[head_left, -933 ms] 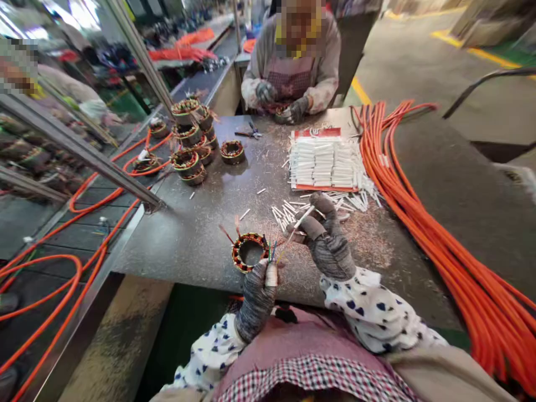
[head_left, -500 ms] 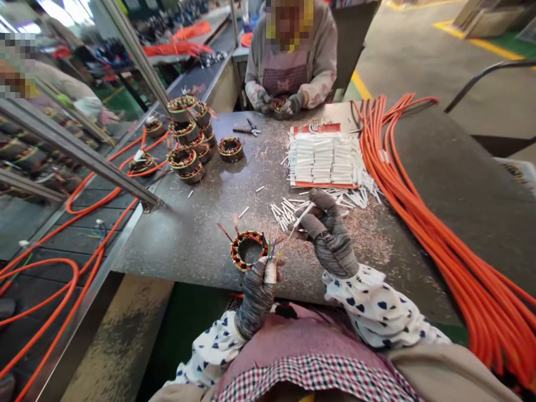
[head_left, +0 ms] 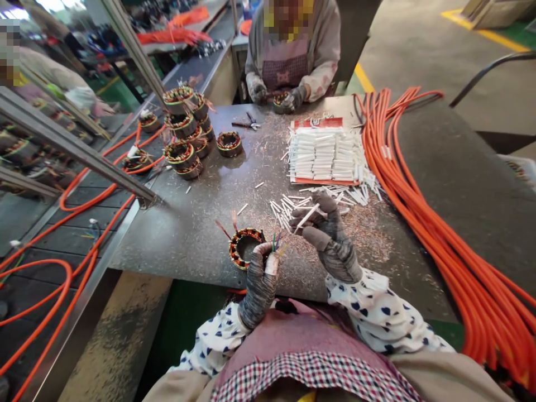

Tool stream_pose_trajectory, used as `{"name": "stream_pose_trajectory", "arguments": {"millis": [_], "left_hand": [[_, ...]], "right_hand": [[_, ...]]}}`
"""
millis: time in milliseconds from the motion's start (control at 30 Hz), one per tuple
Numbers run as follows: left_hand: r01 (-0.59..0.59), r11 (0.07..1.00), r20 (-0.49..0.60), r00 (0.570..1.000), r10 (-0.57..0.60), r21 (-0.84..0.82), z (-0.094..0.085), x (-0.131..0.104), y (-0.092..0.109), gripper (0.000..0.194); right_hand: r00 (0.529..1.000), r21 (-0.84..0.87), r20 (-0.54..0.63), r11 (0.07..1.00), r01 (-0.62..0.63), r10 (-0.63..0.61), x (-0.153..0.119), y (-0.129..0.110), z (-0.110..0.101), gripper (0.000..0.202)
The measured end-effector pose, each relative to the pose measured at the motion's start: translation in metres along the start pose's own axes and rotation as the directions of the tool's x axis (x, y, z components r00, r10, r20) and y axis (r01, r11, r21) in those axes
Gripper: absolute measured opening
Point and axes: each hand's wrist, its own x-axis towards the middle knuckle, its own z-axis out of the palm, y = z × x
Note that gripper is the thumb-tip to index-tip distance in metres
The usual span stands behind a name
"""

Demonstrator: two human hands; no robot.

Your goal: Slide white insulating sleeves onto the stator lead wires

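Note:
My left hand (head_left: 262, 276), in a grey glove with a white-wrapped thumb, pinches coloured wires (head_left: 277, 243) at the right side of a ring-shaped copper-wound coil (head_left: 235, 254). The coil rests on the metal table (head_left: 176, 240) near its front edge. A thin white tube (head_left: 307, 216) is held between the fingers of my right hand (head_left: 335, 245), a little right of and above the wires. Behind and beside that hand lie loose white tubes (head_left: 281, 211). Further back, neat stacks of white tubes (head_left: 326, 153) lie on a red-and-white sheet.
Stacked coils (head_left: 180, 125) and a single coil (head_left: 229, 144) stand at the back left, near pliers (head_left: 248, 123). Orange cables (head_left: 402, 184) run along the right side. Across the table, a person's gloved hands (head_left: 293, 100) hold another coil. A metal post (head_left: 129, 44) rises at the left.
The fingers of my right hand have shifted around the white tube. My left fingers have curled more over the wires. The person's hands opposite have moved slightly on their coil.

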Motion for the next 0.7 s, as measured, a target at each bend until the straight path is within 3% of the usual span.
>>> {"name": "stream_pose_trajectory", "arguments": {"millis": [133,300,400,500,600,700], "left_hand": [[-0.044,0.997,-0.008,0.999,0.044,0.064,0.002,-0.001,0.003,0.023],[-0.014,1.0,-0.036,0.999,0.014,-0.013,0.003,-0.002,0.0,0.031],[-0.03,0.993,-0.044,0.999,0.025,-0.11,0.001,-0.001,0.002,0.048],[-0.069,0.992,0.023,0.997,0.072,-0.108,-0.001,0.002,0.007,0.055],[-0.102,0.995,0.061,0.993,0.102,0.008,-0.002,0.004,0.008,0.042],[-0.099,0.994,0.05,0.994,0.097,0.045,-0.002,0.005,0.002,0.04]], "right_hand": [[0.999,-0.056,-0.036,0.998,0.019,-0.021,0.008,-0.015,-0.001,0.063],[0.994,-0.111,-0.085,0.991,-0.077,0.068,0.004,-0.012,0.006,0.087],[0.974,-0.118,0.074,0.972,-0.205,0.214,-0.012,0.009,0.018,0.091],[0.933,-0.177,0.2,0.948,-0.265,0.299,-0.026,0.024,0.022,0.061],[0.958,-0.365,0.176,0.919,-0.15,0.226,-0.017,0.022,-0.002,0.044],[0.986,-0.552,0.123,0.833,-0.029,0.116,0.022,0.003,-0.054,0.049]]}}
